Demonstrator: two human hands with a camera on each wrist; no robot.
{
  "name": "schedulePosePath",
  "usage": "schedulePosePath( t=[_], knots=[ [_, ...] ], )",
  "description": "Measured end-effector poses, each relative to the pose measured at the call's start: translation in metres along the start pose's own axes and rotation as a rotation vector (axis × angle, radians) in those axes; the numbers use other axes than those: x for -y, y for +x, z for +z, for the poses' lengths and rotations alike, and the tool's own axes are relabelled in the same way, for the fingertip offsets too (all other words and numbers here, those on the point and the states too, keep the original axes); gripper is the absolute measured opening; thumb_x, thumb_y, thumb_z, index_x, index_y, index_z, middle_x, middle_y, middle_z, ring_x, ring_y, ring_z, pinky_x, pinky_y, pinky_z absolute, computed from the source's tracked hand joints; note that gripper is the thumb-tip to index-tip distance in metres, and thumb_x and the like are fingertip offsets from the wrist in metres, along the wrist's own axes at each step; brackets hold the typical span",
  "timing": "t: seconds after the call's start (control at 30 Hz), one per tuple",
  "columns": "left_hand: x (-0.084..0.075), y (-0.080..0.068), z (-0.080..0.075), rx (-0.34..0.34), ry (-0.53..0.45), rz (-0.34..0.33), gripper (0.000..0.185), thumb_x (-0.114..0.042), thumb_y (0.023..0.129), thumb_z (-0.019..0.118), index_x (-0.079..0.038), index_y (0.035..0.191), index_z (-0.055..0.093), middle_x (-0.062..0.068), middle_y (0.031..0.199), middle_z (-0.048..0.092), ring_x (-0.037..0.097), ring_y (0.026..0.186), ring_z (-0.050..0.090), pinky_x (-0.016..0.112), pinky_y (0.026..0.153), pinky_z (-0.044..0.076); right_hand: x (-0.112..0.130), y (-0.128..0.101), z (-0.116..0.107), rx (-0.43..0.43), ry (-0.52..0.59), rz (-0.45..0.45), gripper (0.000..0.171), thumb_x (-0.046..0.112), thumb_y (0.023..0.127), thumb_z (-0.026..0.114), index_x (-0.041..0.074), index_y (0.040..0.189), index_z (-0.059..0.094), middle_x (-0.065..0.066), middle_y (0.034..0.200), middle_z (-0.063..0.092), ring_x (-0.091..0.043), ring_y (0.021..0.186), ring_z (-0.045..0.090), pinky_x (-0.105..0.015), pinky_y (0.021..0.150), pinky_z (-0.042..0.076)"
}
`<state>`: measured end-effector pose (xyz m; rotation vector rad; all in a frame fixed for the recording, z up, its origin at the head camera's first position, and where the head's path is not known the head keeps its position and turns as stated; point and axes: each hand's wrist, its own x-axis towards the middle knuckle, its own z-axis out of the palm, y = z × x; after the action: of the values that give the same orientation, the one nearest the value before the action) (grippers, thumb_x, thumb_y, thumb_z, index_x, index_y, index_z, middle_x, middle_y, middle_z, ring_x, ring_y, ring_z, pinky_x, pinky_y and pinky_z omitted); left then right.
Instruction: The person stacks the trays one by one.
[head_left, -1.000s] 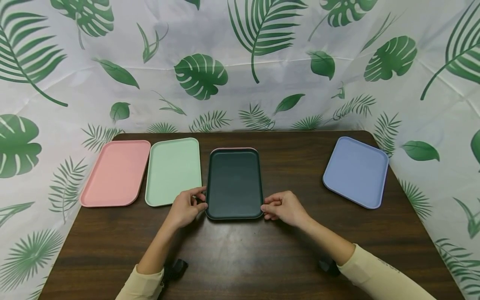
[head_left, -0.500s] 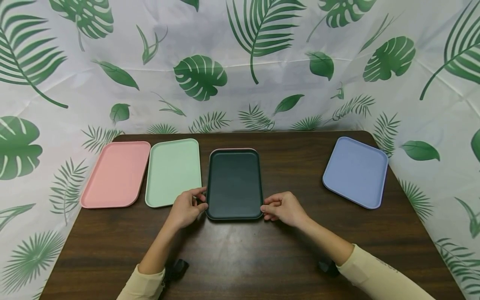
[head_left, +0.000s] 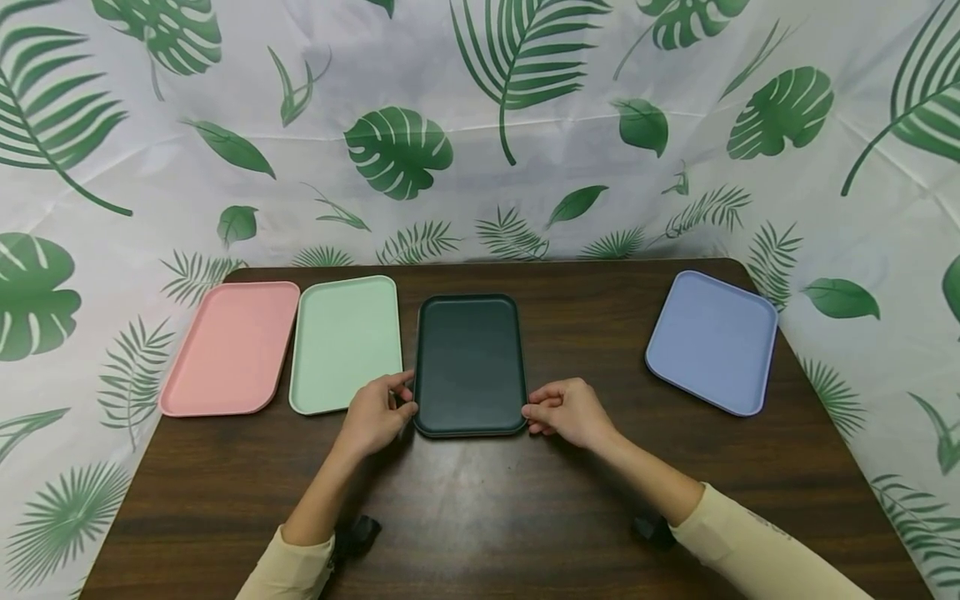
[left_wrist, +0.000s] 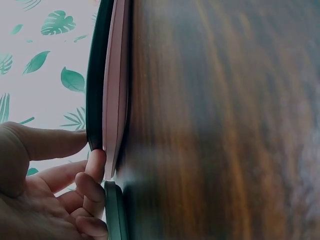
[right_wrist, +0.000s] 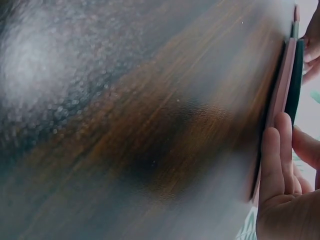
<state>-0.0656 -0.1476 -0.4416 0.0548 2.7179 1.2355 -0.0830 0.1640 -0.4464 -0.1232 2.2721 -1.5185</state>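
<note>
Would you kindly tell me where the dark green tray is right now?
In the head view the dark green tray sits mid-table, just right of the mint tray, gripped at its near corners by the left hand and right hand.

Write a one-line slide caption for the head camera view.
Both hands, left hand and right hand, pinch the near corners of a dark green tray on a wooden table.

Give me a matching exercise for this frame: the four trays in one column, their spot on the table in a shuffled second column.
Things:
1. pink tray
2. mint tray
3. dark green tray
4. blue tray

Places:
A. alone at the right edge of the table
B. far left
C. gripped by both hands at its near corners
D. second from the left

Pairs: 1-B, 2-D, 3-C, 4-A
</note>
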Motion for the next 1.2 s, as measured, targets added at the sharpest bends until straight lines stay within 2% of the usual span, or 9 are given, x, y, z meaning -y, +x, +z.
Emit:
schedulePosePath(
  t=[0.33, 0.57, 0.67, 0.83, 0.97, 1.07, 1.2],
  knots=[
    [-0.002, -0.001, 0.0, -0.025, 0.005, 0.0, 0.051, -0.006, 0.086, 0.072, -0.004, 0.136, 0.058, -0.001, 0.089, 0.062, 0.015, 0.056, 0.048, 0.031, 0.053, 0.04, 0.001, 0.003, 0.002, -0.025, -0.023, 0.036, 0.019, 0.01, 0.086, 0.076, -0.004, 0.098, 0.071, -0.008, 0.074, 0.073, -0.022, 0.065, 0.071, -0.033, 0.06, 0.057],
    [-0.001, -0.001, 0.0, -0.029, 0.012, 0.004, 0.049, -0.01, 0.088, 0.072, -0.005, 0.134, 0.06, -0.002, 0.086, 0.062, 0.015, 0.053, 0.048, 0.03, 0.05, 0.038, 0.0, 0.0, -0.002, -0.004, 0.011, 0.022, 0.024, 0.011, 0.088, 0.074, -0.007, 0.104, 0.07, -0.011, 0.078, 0.073, -0.024, 0.068, 0.072, -0.035, 0.061, 0.057],
    [-0.002, -0.001, 0.0, -0.059, 0.033, 0.014, 0.043, -0.013, 0.088, 0.072, -0.005, 0.13, 0.063, 0.001, 0.09, 0.064, 0.014, 0.051, 0.047, 0.031, 0.051, 0.038, -0.001, -0.002, -0.006, 0.001, 0.035, 0.013, 0.026, 0.012, 0.089, 0.073, -0.008, 0.106, 0.069, -0.013, 0.079, 0.073, -0.025, 0.069, 0.072, -0.035, 0.062, 0.057],
    [-0.009, 0.001, 0.0, -0.166, 0.084, 0.086, 0.027, -0.015, 0.088, 0.071, -0.006, 0.114, 0.072, 0.008, 0.108, 0.066, 0.013, 0.051, 0.044, 0.033, 0.054, 0.036, -0.006, -0.008, -0.019, -0.009, 0.055, 0.012, 0.026, 0.014, 0.091, 0.071, -0.008, 0.106, 0.07, -0.016, 0.081, 0.073, -0.026, 0.07, 0.072, -0.037, 0.063, 0.058],
    [-0.023, 0.002, 0.0, -0.222, 0.117, 0.157, 0.033, -0.016, 0.089, 0.072, -0.006, 0.12, 0.069, 0.005, 0.097, 0.064, 0.012, 0.054, 0.043, 0.032, 0.055, 0.036, -0.009, -0.014, -0.035, -0.025, 0.072, 0.017, 0.028, 0.015, 0.092, 0.07, -0.008, 0.107, 0.069, -0.018, 0.084, 0.072, -0.027, 0.071, 0.072, -0.038, 0.064, 0.058],
    [-0.038, 0.003, 0.001, -0.229, 0.126, 0.21, 0.038, -0.016, 0.089, 0.072, -0.007, 0.126, 0.066, 0.004, 0.091, 0.062, 0.01, 0.056, 0.043, 0.031, 0.055, 0.037, -0.011, -0.02, -0.049, -0.046, 0.083, 0.011, 0.032, 0.017, 0.093, 0.069, -0.01, 0.109, 0.068, -0.021, 0.086, 0.072, -0.029, 0.072, 0.072, -0.038, 0.065, 0.058],
    [-0.06, 0.007, 0.008, -0.211, 0.108, 0.283, 0.039, -0.015, 0.089, 0.072, -0.01, 0.127, 0.066, 0.002, 0.092, 0.064, 0.009, 0.054, 0.042, 0.03, 0.052, 0.037, -0.013, -0.03, -0.073, -0.082, 0.102, 0.022, 0.04, 0.019, 0.095, 0.067, -0.015, 0.115, 0.063, -0.024, 0.089, 0.071, -0.028, 0.073, 0.072, -0.037, 0.066, 0.058]
  ],
)
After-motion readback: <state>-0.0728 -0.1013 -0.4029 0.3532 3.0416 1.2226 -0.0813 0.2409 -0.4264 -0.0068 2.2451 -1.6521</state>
